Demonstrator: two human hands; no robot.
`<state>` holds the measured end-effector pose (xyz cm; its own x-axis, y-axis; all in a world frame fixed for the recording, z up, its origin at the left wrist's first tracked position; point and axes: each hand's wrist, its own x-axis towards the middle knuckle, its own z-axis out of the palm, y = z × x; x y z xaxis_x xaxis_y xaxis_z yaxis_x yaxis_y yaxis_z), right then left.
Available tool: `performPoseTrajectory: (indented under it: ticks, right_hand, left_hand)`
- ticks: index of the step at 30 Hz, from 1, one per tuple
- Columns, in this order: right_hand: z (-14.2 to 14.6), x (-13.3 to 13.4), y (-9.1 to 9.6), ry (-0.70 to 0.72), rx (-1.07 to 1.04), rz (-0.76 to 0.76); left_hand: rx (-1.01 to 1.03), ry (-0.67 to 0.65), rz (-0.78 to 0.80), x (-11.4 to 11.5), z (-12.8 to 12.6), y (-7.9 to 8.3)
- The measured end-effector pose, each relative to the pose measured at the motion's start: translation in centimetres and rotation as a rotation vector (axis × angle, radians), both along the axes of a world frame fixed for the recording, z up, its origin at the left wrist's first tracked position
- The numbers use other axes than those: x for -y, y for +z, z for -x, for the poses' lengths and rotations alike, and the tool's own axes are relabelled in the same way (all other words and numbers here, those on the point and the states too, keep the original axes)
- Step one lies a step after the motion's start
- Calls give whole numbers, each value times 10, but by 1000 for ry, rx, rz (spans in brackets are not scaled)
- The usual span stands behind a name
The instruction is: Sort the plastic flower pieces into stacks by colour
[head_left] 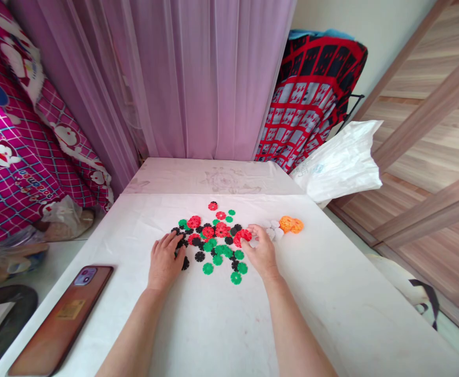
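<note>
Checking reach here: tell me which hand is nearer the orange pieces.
Right. The right hand rests at the right edge of the pile, beside the white pieces just left of the orange pieces. The left hand lies at its left edge, far from them.

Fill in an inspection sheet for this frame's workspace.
Surface: white-covered table, faintly stained at far end.
Job's things: mixed pile of red, green and black discs; white discs and orange discs set apart at right.
Clutter: phone face down near left edge; white plastic bag at far right corner.
Hands: left hand palm down at pile's left edge; right hand fingertips at a red disc, grip unclear.
Cables: nothing seen.
Surroundings: purple curtain, pink blanket, red blanket, wood panelling.
</note>
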<state>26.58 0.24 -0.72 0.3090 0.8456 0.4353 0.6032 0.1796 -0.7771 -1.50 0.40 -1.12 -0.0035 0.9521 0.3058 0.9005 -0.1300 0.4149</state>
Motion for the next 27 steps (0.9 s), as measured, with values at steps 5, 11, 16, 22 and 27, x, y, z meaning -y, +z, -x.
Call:
performPoseTrajectory:
  ticks: [5, 11, 16, 22, 27]
  right_hand:
    - [2, -1, -2, 0, 46, 1]
    - [3, 1, 0, 27, 100, 7]
    - [4, 0, 0, 34, 114, 11]
    - [1, 1, 0, 33, 164, 13]
    - [9, 2, 13, 57, 341, -4]
  left_hand:
    - [-3, -5, -1, 0, 0, 1]
    - [-11, 2, 24, 0, -1, 3]
    - [-14, 3, 36, 1, -2, 5]
    - [-11, 1, 35, 1, -1, 5]
    - [-9, -6, 21, 1, -1, 3]
